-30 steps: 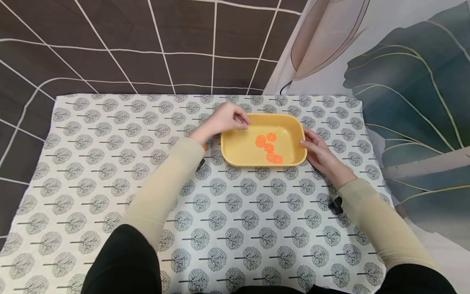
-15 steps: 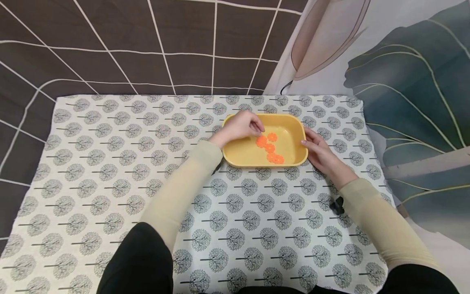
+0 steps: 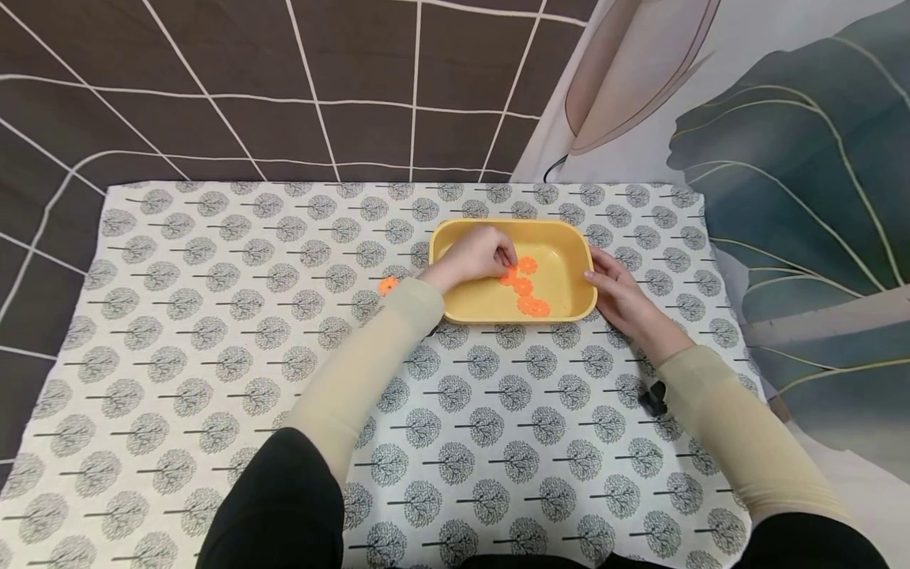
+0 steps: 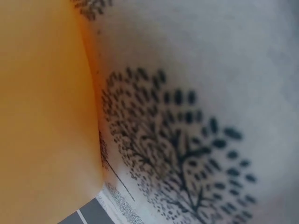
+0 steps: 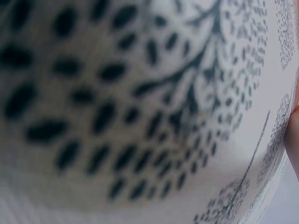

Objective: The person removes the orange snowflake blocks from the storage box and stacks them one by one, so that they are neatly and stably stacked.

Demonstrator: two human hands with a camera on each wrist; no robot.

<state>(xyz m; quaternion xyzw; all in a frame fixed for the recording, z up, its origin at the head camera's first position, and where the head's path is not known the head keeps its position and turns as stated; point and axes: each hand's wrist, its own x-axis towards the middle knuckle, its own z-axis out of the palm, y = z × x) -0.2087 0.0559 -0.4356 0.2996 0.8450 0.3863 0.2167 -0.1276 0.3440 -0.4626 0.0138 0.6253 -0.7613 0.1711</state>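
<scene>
A yellow rectangular plastic tub (image 3: pixel 469 308) stands on the tablecloth in the head view. Several orange flower-shaped carrot slices (image 3: pixel 533 307) lie in it, some overlapping. My left hand (image 3: pixel 475 254) reaches into the tub with curled fingers and pinches at the leftmost slice (image 3: pixel 508 278), which the fingertips partly cover. At the tub's right end my right hand (image 3: pixel 620 294) holds the wall, thumb at the rim. Another orange slice (image 3: pixel 387 285) lies on the cloth left of the tub. In the left wrist view the tub's outer wall (image 4: pixel 42 107) fills the left side.
A pale cloth with a tree print (image 3: pixel 455 466) covers the table. Behind it hangs a dark gridded backdrop (image 3: pixel 235 63), and a leaf-patterned curtain (image 3: pixel 803 182) is at the right. The right wrist view shows mostly blurred cloth (image 5: pixel 140 93).
My left hand has moved right and down from the tub's left rim to the slices. The sleeve no longer covers the slice on the cloth. My right hand stays on the tub.
</scene>
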